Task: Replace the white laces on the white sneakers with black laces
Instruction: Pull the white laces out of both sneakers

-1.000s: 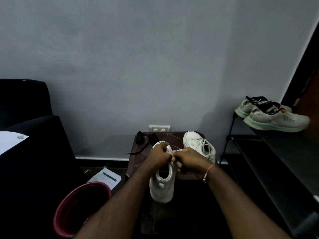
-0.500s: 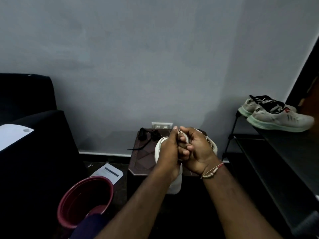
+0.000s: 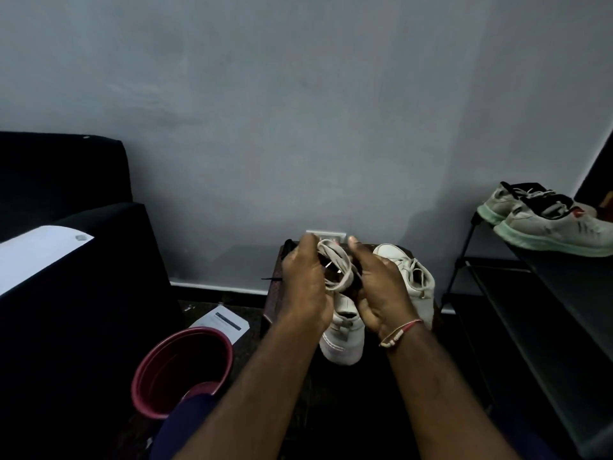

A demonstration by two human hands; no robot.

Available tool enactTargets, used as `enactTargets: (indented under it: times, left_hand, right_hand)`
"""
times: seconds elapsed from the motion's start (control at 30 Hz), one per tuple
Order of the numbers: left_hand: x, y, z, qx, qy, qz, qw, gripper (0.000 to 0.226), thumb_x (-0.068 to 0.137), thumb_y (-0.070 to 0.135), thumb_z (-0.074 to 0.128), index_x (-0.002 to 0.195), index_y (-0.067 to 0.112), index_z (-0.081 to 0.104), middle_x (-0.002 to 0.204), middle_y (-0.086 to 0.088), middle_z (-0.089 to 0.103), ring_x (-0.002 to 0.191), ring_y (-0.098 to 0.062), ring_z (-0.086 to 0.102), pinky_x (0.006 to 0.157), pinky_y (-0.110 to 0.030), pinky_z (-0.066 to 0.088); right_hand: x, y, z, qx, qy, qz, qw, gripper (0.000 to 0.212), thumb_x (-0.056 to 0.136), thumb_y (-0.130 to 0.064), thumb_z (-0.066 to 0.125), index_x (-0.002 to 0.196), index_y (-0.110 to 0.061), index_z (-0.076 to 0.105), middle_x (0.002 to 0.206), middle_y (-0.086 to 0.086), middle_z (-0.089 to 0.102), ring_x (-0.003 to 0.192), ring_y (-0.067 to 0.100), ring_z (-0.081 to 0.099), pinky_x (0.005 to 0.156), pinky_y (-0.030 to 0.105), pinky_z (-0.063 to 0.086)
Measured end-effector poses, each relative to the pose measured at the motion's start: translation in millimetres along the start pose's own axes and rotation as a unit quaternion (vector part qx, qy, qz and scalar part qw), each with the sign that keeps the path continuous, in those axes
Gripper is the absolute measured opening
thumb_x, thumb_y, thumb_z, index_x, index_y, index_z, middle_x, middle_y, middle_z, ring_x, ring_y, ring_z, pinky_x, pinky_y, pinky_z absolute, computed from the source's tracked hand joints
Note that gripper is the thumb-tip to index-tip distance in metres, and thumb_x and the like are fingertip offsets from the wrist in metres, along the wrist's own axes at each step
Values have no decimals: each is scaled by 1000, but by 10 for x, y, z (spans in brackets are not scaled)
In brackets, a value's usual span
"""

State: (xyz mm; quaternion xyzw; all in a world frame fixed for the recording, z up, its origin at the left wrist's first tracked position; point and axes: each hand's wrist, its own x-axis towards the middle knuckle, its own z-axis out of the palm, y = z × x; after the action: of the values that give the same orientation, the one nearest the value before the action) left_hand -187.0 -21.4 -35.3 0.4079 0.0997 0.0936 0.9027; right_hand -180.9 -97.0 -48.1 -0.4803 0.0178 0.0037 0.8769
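Observation:
Two white sneakers stand on a small dark stool [image 3: 273,300]. The near sneaker [image 3: 343,340] lies under my hands with its heel toward me. The far sneaker [image 3: 413,277] on the right still carries white laces. A bundle of looped white lace [image 3: 336,265] hangs between my hands above the near sneaker. My left hand [image 3: 305,287] pinches its upper end, and my right hand [image 3: 378,287] holds its other side. A black lace [image 3: 272,279] pokes out left of my left hand; the rest of it is hidden.
A maroon bucket [image 3: 179,370] stands on the floor at lower left beside a paper sheet [image 3: 222,322]. A black sofa [image 3: 73,260] fills the left. A dark shoe rack [image 3: 530,293] on the right bears a pair of worn grey trainers [image 3: 547,224].
The white lace has come free of the near sneaker and is now gathered in loops. My hands, pressed together half a second ago, have parted and risen slightly.

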Motion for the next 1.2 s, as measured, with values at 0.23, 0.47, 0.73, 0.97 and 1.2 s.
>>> enactTargets:
  times: [0.23,0.47,0.73,0.97,1.2]
  left_hand:
    - [143,169,-253,32,37,28,998,24,96,16,52,75,5,54,53,-9,59,42,-17,58,43,-22,49]
    - [412,-45,-677,43,139,6,989,22,95,25,56,92,4,52,62,-11,65,50,-20,61,62,-36,54]
    - [579,-234,-971,137,120,19,983,30,95,27,59,95,-2,60,79,-15,68,54,-11,63,51,-21,52]
    - [965,-389,-1231,372,77,54,923,23,90,24,66,81,3,66,63,-5,63,56,-15,58,52,-22,45]
    - [1266,-497,-1347,530,6,102,842,15,81,21,75,92,12,68,76,1,65,62,-3,56,56,-17,42]
  right_hand:
    - [-75,171,69,-171,-33,-52,983,34,81,-45,69,88,-12,67,85,12,72,77,23,67,73,39,54]
    - [-93,685,161,-353,-18,-98,930,17,84,-5,70,99,-13,74,83,-5,74,76,2,69,76,24,58]
    - [-85,882,256,-470,9,-108,876,17,91,-18,60,101,-13,73,90,3,74,85,17,69,81,36,55]
    - [-49,433,-65,-625,20,-235,744,32,86,-39,65,113,-21,66,111,-1,69,109,19,60,94,35,45]
    - [76,749,-436,-739,-27,-158,654,65,82,-50,61,142,-32,41,157,-1,25,139,27,25,113,41,29]
